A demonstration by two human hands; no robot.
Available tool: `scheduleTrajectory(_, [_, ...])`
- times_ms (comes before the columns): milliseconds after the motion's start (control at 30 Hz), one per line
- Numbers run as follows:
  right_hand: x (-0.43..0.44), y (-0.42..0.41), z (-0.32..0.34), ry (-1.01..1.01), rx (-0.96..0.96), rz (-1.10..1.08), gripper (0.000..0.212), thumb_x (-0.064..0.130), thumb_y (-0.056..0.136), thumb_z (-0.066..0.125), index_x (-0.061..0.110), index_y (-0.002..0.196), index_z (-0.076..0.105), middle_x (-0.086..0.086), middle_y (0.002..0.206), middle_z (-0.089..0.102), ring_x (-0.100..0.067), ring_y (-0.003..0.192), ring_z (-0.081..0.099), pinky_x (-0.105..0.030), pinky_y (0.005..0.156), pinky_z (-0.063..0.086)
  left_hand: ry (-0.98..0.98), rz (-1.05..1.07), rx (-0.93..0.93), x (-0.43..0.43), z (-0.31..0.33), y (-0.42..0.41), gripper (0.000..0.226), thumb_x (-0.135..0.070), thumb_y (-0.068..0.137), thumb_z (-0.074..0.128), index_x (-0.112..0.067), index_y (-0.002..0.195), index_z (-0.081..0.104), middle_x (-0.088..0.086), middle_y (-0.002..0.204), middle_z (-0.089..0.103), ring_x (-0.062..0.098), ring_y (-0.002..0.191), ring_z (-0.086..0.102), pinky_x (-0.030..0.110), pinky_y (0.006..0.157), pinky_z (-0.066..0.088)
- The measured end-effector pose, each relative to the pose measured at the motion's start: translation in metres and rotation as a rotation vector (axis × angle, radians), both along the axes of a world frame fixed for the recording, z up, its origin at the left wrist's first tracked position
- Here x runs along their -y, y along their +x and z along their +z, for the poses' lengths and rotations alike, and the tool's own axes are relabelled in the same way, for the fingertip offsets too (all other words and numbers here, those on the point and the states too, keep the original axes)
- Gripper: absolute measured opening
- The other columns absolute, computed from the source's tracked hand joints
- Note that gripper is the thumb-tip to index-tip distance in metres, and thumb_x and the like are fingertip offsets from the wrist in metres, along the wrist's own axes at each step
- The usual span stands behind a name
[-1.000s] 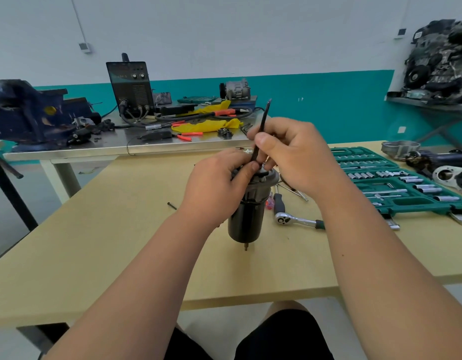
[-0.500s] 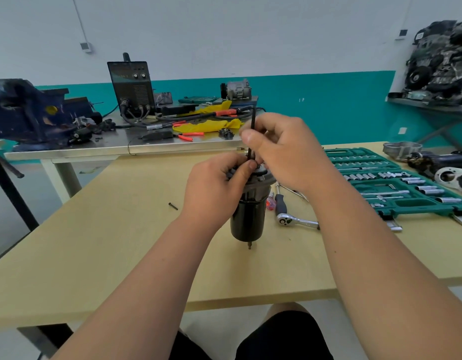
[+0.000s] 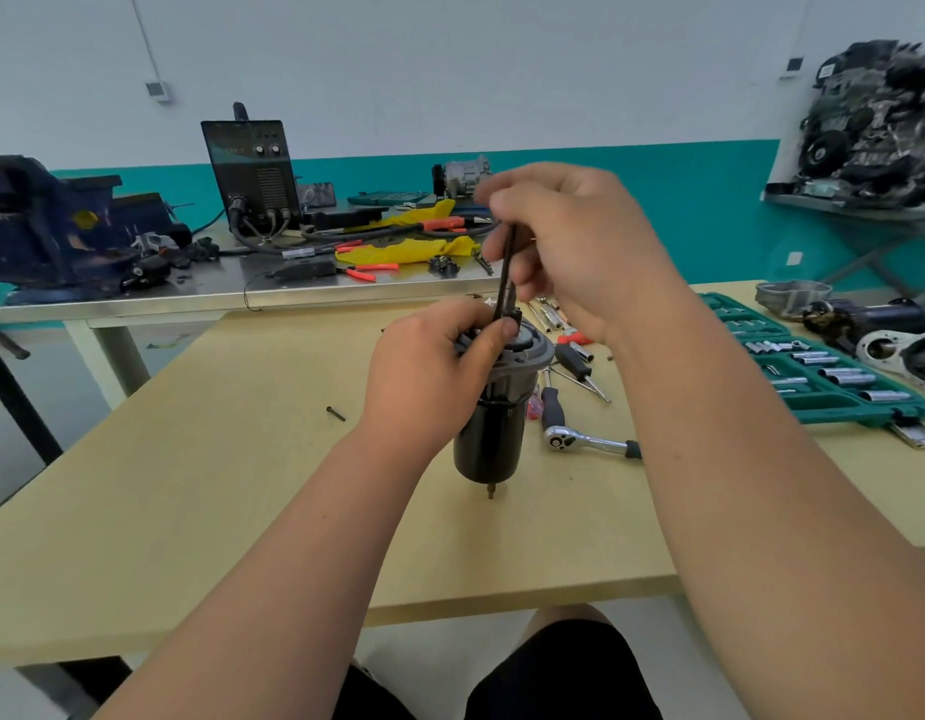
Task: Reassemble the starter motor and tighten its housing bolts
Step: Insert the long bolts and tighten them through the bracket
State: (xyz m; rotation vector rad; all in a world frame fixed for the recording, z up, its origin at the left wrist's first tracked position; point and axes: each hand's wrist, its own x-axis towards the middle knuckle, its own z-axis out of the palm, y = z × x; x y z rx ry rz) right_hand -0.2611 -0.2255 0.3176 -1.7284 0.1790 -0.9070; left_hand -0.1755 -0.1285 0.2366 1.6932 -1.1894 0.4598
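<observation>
Your left hand [image 3: 424, 371], fingers [image 3: 494, 336] curled, grips the top of the starter motor [image 3: 489, 439], upright on the bench [image 3: 190, 485] near a ratchet [image 3: 585, 441]; your right hand [image 3: 569, 241] pinches a long housing bolt [image 3: 506, 272], its lower end at the end cap [image 3: 536, 356].

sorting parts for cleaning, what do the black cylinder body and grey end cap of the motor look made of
Black cylindrical motor body: probably painted steel; smooth, with a soft sheen. Grey domed end cap: likely cast aluminium; dull matte surface.
</observation>
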Motion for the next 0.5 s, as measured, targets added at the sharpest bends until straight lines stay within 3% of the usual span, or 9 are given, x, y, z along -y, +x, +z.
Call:
scheduleTrajectory(67, [0.007, -0.003, -0.002, 0.148, -0.001, 0.199, 0.019, 0.021, 0.097, 0.055, 0.012, 0.084, 0.065, -0.001, 0.066, 0.066, -0.008, 0.047, 0.052, -0.021, 0.044, 0.046, -0.006, -0.025, 0.029, -0.002, 0.0, 0.001, 0.014, -0.027, 0.091, 0.061, -0.019, 0.087, 0.072, -0.007, 0.074, 0.065, 0.009, 0.071, 0.055, 0.031, 0.06, 0.043])
scheduleTrajectory(133, [0.008, 0.0, -0.01, 0.138, 0.077, 0.15, 0.023, 0.024, 0.096, 0.057, 0.012, 0.079, 0.067, -0.003, 0.068, 0.066, -0.008, 0.049, 0.053, -0.023, 0.047, 0.048, 0.013, -0.035, 0.048, -0.003, 0.001, 0.003, 0.016, -0.026, 0.093, 0.059, -0.017, 0.091, 0.072, -0.005, 0.079, 0.068, 0.01, 0.072, 0.056, 0.032, 0.063, 0.044])
scheduleTrajectory(267, [-0.008, 0.01, -0.035, -0.634, 0.287, -0.643, 0.021, 0.024, 0.093, 0.058, 0.011, 0.093, 0.075, -0.002, 0.08, 0.072, -0.011, 0.067, 0.063, -0.026, 0.064, 0.051, 0.061, -0.019, 0.085, 0.002, 0.004, -0.001, 0.016, -0.024, 0.091, 0.057, -0.015, 0.082, 0.067, -0.003, 0.075, 0.064, 0.015, 0.069, 0.055, 0.034, 0.057, 0.044])
scheduleTrajectory(333, [-0.02, 0.012, -0.039, -0.86, 0.296, -0.823, 0.026, 0.021, 0.095, 0.055, 0.007, 0.109, 0.072, -0.008, 0.095, 0.074, -0.021, 0.078, 0.069, -0.028, 0.068, 0.052, 0.057, -0.023, 0.084, 0.004, 0.006, -0.005, 0.014, -0.021, 0.086, 0.055, -0.018, 0.073, 0.061, -0.007, 0.065, 0.056, 0.011, 0.062, 0.047, 0.029, 0.051, 0.038])
scheduleTrajectory(433, [-0.015, 0.005, -0.028, -0.837, 0.105, -0.747, 0.036, 0.028, 0.099, 0.045, 0.015, 0.127, 0.063, -0.004, 0.115, 0.07, -0.023, 0.1, 0.066, -0.032, 0.079, 0.051, 0.094, -0.023, 0.131, 0.004, 0.008, -0.005, 0.021, -0.022, 0.091, 0.053, -0.018, 0.071, 0.058, -0.006, 0.065, 0.051, 0.011, 0.062, 0.042, 0.024, 0.05, 0.031])
scheduleTrajectory(500, [-0.006, -0.004, -0.021, -0.773, -0.072, -0.47, 0.045, 0.038, 0.097, 0.04, 0.021, 0.136, 0.055, 0.002, 0.13, 0.062, -0.013, 0.116, 0.057, -0.031, 0.094, 0.045, 0.129, -0.013, 0.149, 0.003, 0.007, -0.001, 0.024, -0.024, 0.096, 0.052, -0.011, 0.079, 0.062, -0.002, 0.074, 0.056, 0.012, 0.065, 0.045, 0.029, 0.055, 0.036])
